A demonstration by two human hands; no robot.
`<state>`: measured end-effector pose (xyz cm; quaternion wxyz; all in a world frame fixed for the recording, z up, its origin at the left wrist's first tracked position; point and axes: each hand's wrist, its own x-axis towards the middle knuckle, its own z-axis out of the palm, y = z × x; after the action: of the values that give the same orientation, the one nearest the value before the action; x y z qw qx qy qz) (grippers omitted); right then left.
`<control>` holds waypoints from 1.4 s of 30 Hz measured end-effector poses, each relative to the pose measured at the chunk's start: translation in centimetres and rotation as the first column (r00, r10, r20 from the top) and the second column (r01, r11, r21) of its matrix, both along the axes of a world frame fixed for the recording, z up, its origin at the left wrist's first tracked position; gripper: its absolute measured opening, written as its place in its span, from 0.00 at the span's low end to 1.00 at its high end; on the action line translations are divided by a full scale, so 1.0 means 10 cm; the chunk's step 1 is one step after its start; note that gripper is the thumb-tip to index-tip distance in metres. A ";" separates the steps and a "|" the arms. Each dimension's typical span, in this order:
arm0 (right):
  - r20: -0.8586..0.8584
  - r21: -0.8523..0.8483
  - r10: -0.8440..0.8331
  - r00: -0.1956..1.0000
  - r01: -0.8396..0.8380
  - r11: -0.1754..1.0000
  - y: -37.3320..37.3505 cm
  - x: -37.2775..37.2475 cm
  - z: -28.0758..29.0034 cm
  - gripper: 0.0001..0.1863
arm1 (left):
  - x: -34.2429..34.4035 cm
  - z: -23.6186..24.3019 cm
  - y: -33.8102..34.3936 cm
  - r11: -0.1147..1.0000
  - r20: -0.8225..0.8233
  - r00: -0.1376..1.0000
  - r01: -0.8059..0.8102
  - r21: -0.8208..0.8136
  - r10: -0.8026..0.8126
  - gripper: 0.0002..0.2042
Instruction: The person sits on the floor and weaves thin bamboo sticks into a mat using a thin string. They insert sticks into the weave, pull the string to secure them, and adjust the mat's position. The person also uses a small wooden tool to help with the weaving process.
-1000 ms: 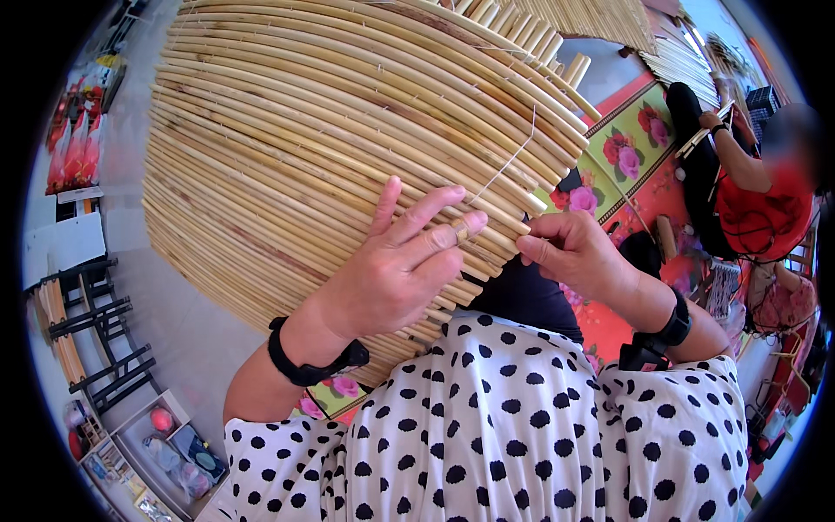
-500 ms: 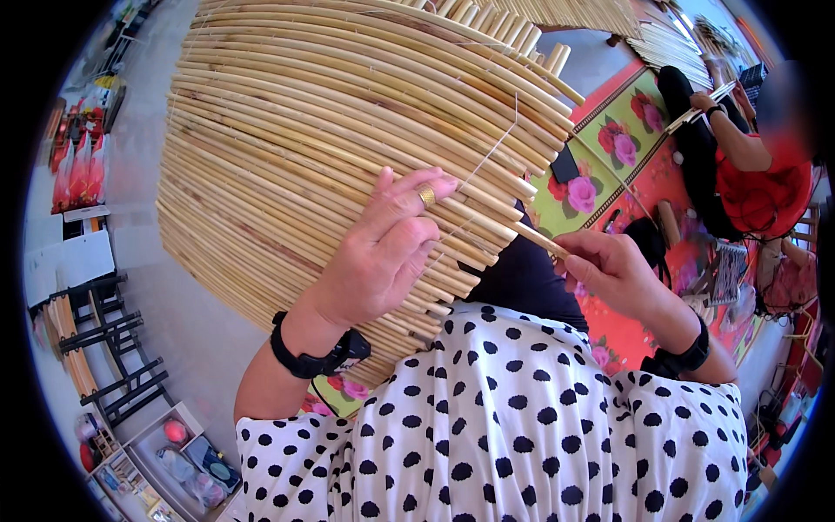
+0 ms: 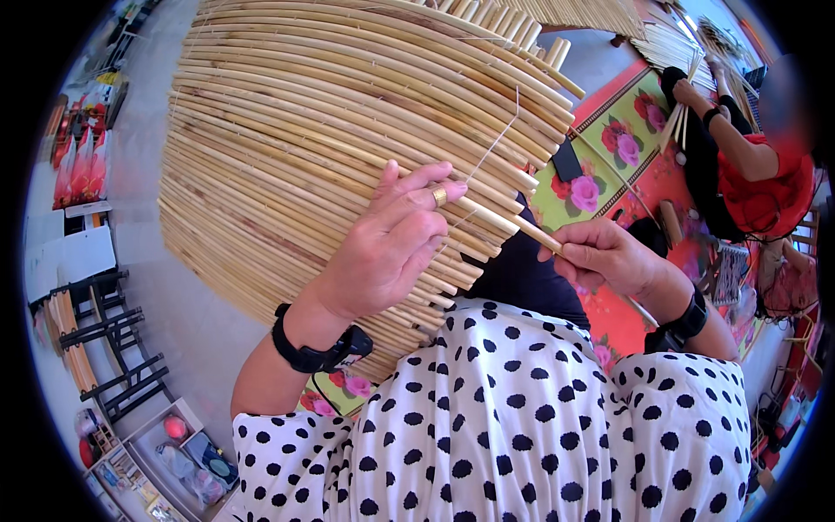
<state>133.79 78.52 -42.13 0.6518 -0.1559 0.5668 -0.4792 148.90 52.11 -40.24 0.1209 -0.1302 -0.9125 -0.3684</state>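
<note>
A mat of pale reed sticks (image 3: 287, 148), bound in rows with thin thread, lies tilted across my lap. My left hand (image 3: 387, 239), wearing a gold ring, grips the mat near its right edge with bent fingers; the thumb and what lies under the palm are partly hidden. A light thread (image 3: 494, 143) runs from beside its fingertips up across the reeds. Between the thumb and fingers of my right hand (image 3: 609, 257) is the end of a single reed stick (image 3: 537, 233), which juts out past the mat's edge.
To the right, a person in red (image 3: 752, 174) sits holding several thin sticks. A floral floor mat (image 3: 609, 130) with a dark phone-like slab (image 3: 566, 161) lies below. At left stand a folding metal frame (image 3: 113, 335) and a divided box (image 3: 165, 457) of small items.
My left hand has shifted slightly right along the mat. My right hand, still pinching the reed, has moved a little up and left. The other person's hands and sticks have moved.
</note>
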 end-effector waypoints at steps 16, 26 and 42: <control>-0.550 0.050 0.007 0.835 0.024 0.998 -0.05 0.22 0.21 0.12 | 0.04 -0.01 -0.04 0.984 -0.108 0.993 -0.032 0.177 0.052 0.06; -0.690 -0.072 -0.113 0.715 0.087 0.994 0.09 0.37 0.24 0.17 | 0.09 -0.02 -0.03 0.999 -0.105 0.993 0.053 0.003 -0.053 0.07; -0.705 -0.147 -0.099 0.702 -0.008 0.989 0.08 0.24 0.10 0.14 | 0.06 -0.04 0.03 0.976 -0.078 0.990 0.099 -0.193 -0.116 0.05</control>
<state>136.20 79.31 -41.15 0.3583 -0.3592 0.7431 -0.4363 149.45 52.43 -40.69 0.1282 -0.2066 -0.9287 -0.2800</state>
